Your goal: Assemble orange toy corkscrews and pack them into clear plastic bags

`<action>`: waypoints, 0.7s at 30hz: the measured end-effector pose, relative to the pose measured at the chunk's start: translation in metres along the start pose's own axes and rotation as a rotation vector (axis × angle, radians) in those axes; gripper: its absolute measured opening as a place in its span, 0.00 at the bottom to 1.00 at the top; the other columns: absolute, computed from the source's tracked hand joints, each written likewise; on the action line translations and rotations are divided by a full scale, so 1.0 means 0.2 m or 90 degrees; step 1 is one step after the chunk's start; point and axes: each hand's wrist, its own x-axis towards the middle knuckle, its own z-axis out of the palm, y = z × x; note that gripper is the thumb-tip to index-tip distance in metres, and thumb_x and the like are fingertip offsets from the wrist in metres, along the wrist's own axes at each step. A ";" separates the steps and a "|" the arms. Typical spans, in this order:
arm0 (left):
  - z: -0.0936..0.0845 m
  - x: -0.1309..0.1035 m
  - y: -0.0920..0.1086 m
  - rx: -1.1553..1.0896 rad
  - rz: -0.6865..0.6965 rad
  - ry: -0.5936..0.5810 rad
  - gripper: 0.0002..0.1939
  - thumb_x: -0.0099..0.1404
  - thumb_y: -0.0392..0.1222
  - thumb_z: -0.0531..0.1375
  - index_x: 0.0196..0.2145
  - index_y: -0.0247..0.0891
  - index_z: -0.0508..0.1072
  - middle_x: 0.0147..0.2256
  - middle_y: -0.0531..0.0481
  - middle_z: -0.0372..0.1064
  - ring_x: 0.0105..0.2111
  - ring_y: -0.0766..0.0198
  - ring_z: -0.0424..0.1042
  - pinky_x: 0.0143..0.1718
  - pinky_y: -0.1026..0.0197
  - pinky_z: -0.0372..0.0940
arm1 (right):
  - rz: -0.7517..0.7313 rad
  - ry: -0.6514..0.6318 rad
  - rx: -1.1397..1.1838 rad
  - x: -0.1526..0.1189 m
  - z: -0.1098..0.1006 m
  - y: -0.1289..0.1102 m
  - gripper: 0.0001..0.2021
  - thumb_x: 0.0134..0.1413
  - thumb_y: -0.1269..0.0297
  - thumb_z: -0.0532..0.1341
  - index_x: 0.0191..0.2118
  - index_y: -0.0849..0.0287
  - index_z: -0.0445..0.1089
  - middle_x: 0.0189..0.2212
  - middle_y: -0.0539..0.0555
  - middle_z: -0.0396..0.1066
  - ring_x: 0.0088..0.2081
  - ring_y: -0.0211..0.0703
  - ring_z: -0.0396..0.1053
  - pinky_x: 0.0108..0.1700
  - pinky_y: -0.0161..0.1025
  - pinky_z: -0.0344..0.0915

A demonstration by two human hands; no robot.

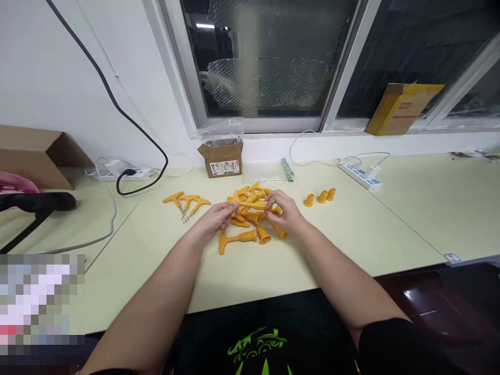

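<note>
My left hand (221, 216) grips the T-shaped handle end of a yellow corkscrew (247, 205) above the table. At its other end, the fingers of my right hand (284, 209) close around the bell-shaped sleeve. Below and behind my hands lies a pile of yellow corkscrews (253, 217), and one assembled corkscrew (238, 237) rests at its front left. Left of my hands, three yellow handles with bare metal spirals (187, 200) lie together. Off to the right stand three loose yellow sleeves (322, 197).
A small open cardboard box (222, 160) stands by the wall beside a clear plastic bag (265, 171). Power strips lie at right (360, 176) and left (140, 174). A black cable (113, 99) hangs at the left, near a large cardboard box (31, 153).
</note>
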 end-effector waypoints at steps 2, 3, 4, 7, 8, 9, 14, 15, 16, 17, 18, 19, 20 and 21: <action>0.02 -0.01 0.01 -0.042 0.018 0.001 0.19 0.57 0.54 0.72 0.25 0.34 0.77 0.21 0.52 0.66 0.19 0.70 0.67 0.20 0.67 0.65 | -0.020 -0.008 -0.014 0.00 0.01 -0.01 0.06 0.55 0.72 0.61 0.35 0.54 0.66 0.42 0.56 0.69 0.47 0.49 0.70 0.51 0.49 0.67; 0.03 -0.01 0.02 -0.072 0.032 0.001 0.19 0.56 0.53 0.73 0.24 0.35 0.75 0.25 0.49 0.70 0.25 0.65 0.73 0.27 0.64 0.71 | -0.026 -0.010 -0.024 0.00 0.01 -0.02 0.06 0.54 0.73 0.61 0.35 0.54 0.65 0.42 0.56 0.68 0.47 0.49 0.70 0.50 0.48 0.67; 0.04 -0.02 0.03 -0.103 0.050 0.004 0.20 0.56 0.52 0.73 0.22 0.35 0.74 0.28 0.47 0.73 0.32 0.61 0.77 0.35 0.61 0.75 | -0.026 -0.010 -0.037 0.01 0.02 -0.03 0.07 0.53 0.74 0.61 0.34 0.54 0.65 0.42 0.57 0.67 0.46 0.49 0.69 0.50 0.48 0.67; 0.07 -0.03 0.03 -0.168 0.123 0.003 0.16 0.57 0.50 0.72 0.26 0.35 0.75 0.40 0.43 0.78 0.48 0.52 0.77 0.51 0.52 0.74 | -0.006 -0.010 -0.063 0.01 0.06 -0.04 0.09 0.50 0.75 0.61 0.30 0.54 0.62 0.41 0.57 0.66 0.44 0.49 0.68 0.47 0.46 0.67; 0.08 -0.03 0.02 -0.179 0.144 -0.003 0.15 0.57 0.49 0.72 0.29 0.35 0.75 0.43 0.42 0.78 0.50 0.51 0.76 0.52 0.50 0.74 | 0.006 -0.008 -0.057 0.01 0.08 -0.04 0.09 0.49 0.75 0.61 0.30 0.54 0.61 0.40 0.56 0.65 0.44 0.48 0.67 0.47 0.46 0.67; 0.08 -0.02 0.01 -0.183 0.159 -0.010 0.15 0.56 0.49 0.72 0.31 0.35 0.75 0.46 0.42 0.77 0.51 0.51 0.75 0.53 0.49 0.73 | 0.021 -0.006 -0.044 0.01 0.09 -0.04 0.10 0.49 0.75 0.61 0.29 0.54 0.59 0.39 0.56 0.64 0.43 0.48 0.67 0.46 0.45 0.67; 0.04 -0.01 -0.02 -0.173 0.163 -0.051 0.24 0.51 0.49 0.76 0.37 0.40 0.68 0.47 0.46 0.77 0.49 0.54 0.78 0.49 0.50 0.75 | 0.120 -0.007 0.043 0.00 0.09 -0.02 0.14 0.47 0.71 0.63 0.28 0.53 0.54 0.36 0.52 0.66 0.41 0.47 0.67 0.45 0.44 0.65; 0.04 -0.01 -0.02 -0.178 0.166 -0.061 0.26 0.52 0.49 0.75 0.41 0.42 0.67 0.48 0.47 0.77 0.49 0.54 0.78 0.50 0.50 0.74 | 0.143 -0.006 0.062 0.00 0.08 -0.02 0.14 0.48 0.69 0.63 0.28 0.53 0.53 0.35 0.51 0.66 0.40 0.46 0.67 0.44 0.43 0.65; 0.03 -0.01 -0.01 -0.182 0.170 -0.070 0.28 0.53 0.49 0.75 0.46 0.45 0.67 0.50 0.47 0.76 0.50 0.54 0.77 0.51 0.50 0.74 | 0.168 -0.007 0.086 0.00 0.07 -0.03 0.15 0.49 0.68 0.63 0.29 0.53 0.52 0.33 0.50 0.65 0.38 0.45 0.66 0.42 0.42 0.64; 0.03 -0.02 -0.01 -0.183 0.172 -0.077 0.31 0.54 0.48 0.74 0.52 0.48 0.65 0.53 0.47 0.75 0.51 0.55 0.77 0.53 0.51 0.73 | 0.194 -0.011 0.114 0.00 0.07 -0.03 0.15 0.50 0.66 0.63 0.29 0.53 0.51 0.32 0.49 0.64 0.35 0.43 0.64 0.39 0.41 0.63; 0.02 -0.02 0.00 -0.181 0.172 -0.080 0.34 0.56 0.46 0.74 0.56 0.51 0.63 0.56 0.47 0.73 0.51 0.56 0.77 0.53 0.52 0.72 | 0.218 -0.019 0.145 -0.01 0.07 -0.04 0.15 0.51 0.65 0.63 0.29 0.53 0.51 0.31 0.48 0.63 0.33 0.41 0.62 0.37 0.40 0.62; 0.02 -0.02 0.00 -0.173 0.171 -0.081 0.37 0.56 0.44 0.73 0.59 0.54 0.62 0.59 0.47 0.71 0.51 0.58 0.77 0.53 0.53 0.72 | 0.239 -0.030 0.173 -0.01 0.07 -0.04 0.15 0.51 0.63 0.63 0.30 0.53 0.51 0.30 0.47 0.61 0.31 0.40 0.60 0.35 0.38 0.60; 0.02 -0.02 0.00 -0.161 0.172 -0.078 0.38 0.56 0.42 0.73 0.60 0.54 0.63 0.61 0.47 0.68 0.49 0.60 0.77 0.52 0.55 0.72 | 0.258 -0.040 0.197 -0.01 0.07 -0.05 0.15 0.52 0.62 0.62 0.30 0.53 0.51 0.29 0.46 0.59 0.30 0.39 0.58 0.33 0.37 0.59; 0.03 -0.02 0.00 -0.146 0.174 -0.072 0.37 0.55 0.41 0.74 0.59 0.53 0.66 0.61 0.47 0.68 0.47 0.61 0.77 0.50 0.57 0.72 | 0.274 -0.048 0.214 -0.01 0.07 -0.06 0.15 0.52 0.61 0.62 0.30 0.53 0.51 0.28 0.46 0.58 0.29 0.38 0.56 0.32 0.37 0.57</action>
